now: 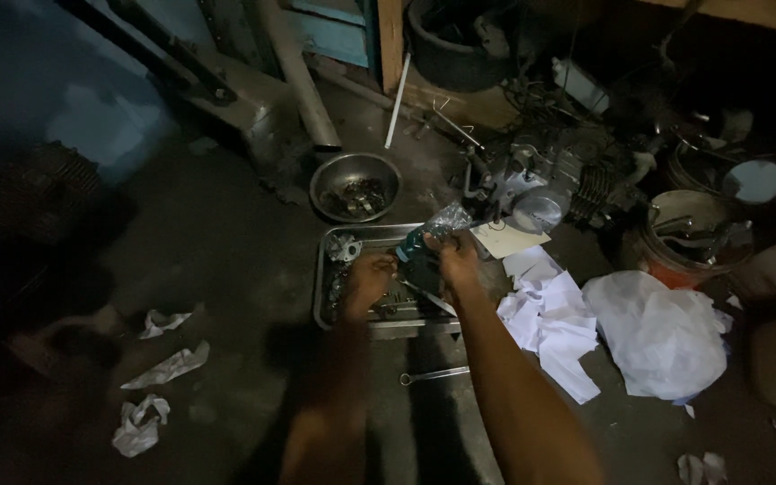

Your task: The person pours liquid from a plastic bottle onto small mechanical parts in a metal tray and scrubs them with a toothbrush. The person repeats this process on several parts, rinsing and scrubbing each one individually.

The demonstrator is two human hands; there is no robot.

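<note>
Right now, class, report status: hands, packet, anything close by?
Left hand and right hand grip teal packet. Both over metal tray. Wrench lies below tray.

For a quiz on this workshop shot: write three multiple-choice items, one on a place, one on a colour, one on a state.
1. Where does the spanner lie?
A. in the round bowl
B. on the floor just in front of the metal tray
C. on the white plastic bag

2. What colour is the small packet between the hands?
A. teal with a clear end
B. red
C. yellow

3. How are the hands placed?
A. both flat on the floor
B. one raised overhead
C. both over the tray, on the packet

Answers:
1 B: it lies on the floor at the near edge of the metal tray.
2 A: its body looks teal.
3 C: left hand and right hand meet at the packet above the tray.
</note>
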